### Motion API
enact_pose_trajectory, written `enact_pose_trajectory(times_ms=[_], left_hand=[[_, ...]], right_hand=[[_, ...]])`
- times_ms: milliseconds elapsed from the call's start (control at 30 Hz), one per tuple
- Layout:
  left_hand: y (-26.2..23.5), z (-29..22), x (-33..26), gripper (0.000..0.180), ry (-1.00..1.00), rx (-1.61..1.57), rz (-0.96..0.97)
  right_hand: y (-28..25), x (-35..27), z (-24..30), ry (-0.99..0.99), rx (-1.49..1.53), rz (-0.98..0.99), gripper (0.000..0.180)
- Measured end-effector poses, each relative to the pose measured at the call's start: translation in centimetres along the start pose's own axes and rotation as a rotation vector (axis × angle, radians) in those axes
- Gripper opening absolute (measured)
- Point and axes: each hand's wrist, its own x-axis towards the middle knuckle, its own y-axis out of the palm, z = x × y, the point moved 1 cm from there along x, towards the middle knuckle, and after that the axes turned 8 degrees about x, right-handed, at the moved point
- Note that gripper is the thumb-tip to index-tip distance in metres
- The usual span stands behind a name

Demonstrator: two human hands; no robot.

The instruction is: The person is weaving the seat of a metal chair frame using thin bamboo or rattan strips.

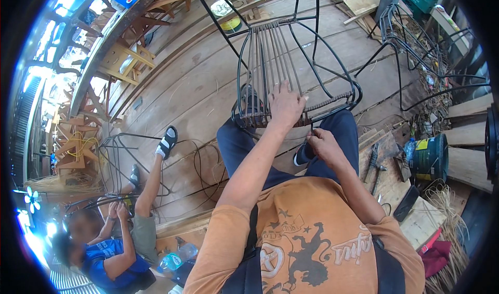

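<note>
— Fingers [287, 94] of the left hand [285, 106] lie spread flat on the woven strands [270, 55], gripping nothing; the right hand [323, 144] is curled shut, seemingly pinching a thin strand end [311, 130].

— And the big piece?

— That black metal chair frame [317, 49] rests tipped against the person's knees, above the plank floor [192, 81]. Its long axis runs away from the person, toward the top of the view.

— How far along?

— I judge it early: only one narrow band of strands runs lengthwise down the middle, plus a short wrapped stretch on the near rail [332, 102]. Both side loops are bare wire.

— Anything smaller nearby?

— Pliers [374, 161] on the desk [416, 221] at right.
</note>
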Motion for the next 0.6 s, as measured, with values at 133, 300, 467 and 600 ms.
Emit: enact_pose_trajectory(times_ms=[133,300,467,600], left_hand=[[1.1,-0.3,-0.3,0.036,0.027,0.161,0.129],[2.3,0.2,-0.2,0.034,-0.03,0.051,0.141],[2.3,0.4,-0.2,0.031,-0.021,-0.008,0.139],[1.8,0.4,-0.4,0.032,-0.023,-0.018,0.158]], right_hand=[[-0.2,0.4,-0.6,0.025,0.03,0.003,0.02],[-0.1,1.2,-1.1,-0.082,0.039,0.04,0.018],[-0.1,1.3,-1.2,-0.06,0.026,0.028,0.016],[0.0,1.5,-1.8,-0.082,0.056,0.053,0.014]])
